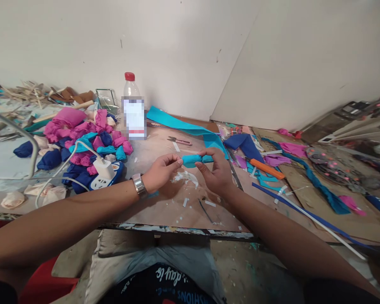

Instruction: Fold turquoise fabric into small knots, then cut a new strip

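Between my two hands is a short piece of turquoise fabric [191, 161], gathered near its right part. My left hand [163, 172], with a metal watch at the wrist, pinches its left end between thumb and fingertips. My right hand [215, 171] grips the right part, thumb below and fingers over the top. A long turquoise strip [180, 124] lies behind the hands and runs down toward the right one; whether it joins the held piece cannot be made out. Pink thread snips [179, 141] rest on the table beyond the hands.
Pink, blue and turquoise fabric bundles [79, 135] are heaped at left beside a power strip [107, 179] with a white plug and cable. A bottle [131, 88] stands behind. An orange cutter [266, 169], fabric scraps and a white stick [323, 223] lie at right.
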`<state>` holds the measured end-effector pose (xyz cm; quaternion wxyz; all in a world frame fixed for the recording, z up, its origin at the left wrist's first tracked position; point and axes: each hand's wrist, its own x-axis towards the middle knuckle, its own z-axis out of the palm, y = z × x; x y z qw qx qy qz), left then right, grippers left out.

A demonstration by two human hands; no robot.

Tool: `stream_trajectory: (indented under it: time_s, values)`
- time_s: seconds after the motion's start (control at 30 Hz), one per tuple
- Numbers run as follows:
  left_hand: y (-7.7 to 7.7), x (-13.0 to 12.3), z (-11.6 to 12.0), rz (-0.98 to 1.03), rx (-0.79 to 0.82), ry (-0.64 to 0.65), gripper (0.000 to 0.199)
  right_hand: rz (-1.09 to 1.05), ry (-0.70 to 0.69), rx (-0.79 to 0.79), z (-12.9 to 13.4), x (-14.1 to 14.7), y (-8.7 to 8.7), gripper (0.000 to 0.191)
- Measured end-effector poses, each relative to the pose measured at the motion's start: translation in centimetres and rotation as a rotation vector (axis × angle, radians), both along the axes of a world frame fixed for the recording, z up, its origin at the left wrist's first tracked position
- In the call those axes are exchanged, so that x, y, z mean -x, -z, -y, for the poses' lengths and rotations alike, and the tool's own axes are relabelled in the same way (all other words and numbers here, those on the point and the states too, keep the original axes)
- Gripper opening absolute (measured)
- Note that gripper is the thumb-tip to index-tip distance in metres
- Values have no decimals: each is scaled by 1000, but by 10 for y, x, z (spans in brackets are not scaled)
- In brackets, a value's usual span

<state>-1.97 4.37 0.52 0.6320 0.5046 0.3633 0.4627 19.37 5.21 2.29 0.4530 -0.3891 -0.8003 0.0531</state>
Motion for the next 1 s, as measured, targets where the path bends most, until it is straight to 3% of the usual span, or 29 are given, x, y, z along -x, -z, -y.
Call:
stream_trajectory:
  time_s: [0.17,0.33,0.5,0.73,0.87,1.0]
  values:
    - [3,1,-1,-82,-41,47,45,8,-15,-10,-1,0,0,21]
    - [5,4,1,-178,-375,-106,36,86,-60,-33,-1,2,-3,18]
    - [3,5,5,-266,-601,-48,34,150,-133,-44,0,4,-3,19]
    - [6,2,6,-218,-533,-34,30,171,-164,-83,-2,3,0,20]
    - [7,2,4,-124,-434,-32,39,154,-127,-45,0,3,-3,25]
    - [7,2,2,-125,-398,-61,37,147,-101,-43,1,3,-6,19]
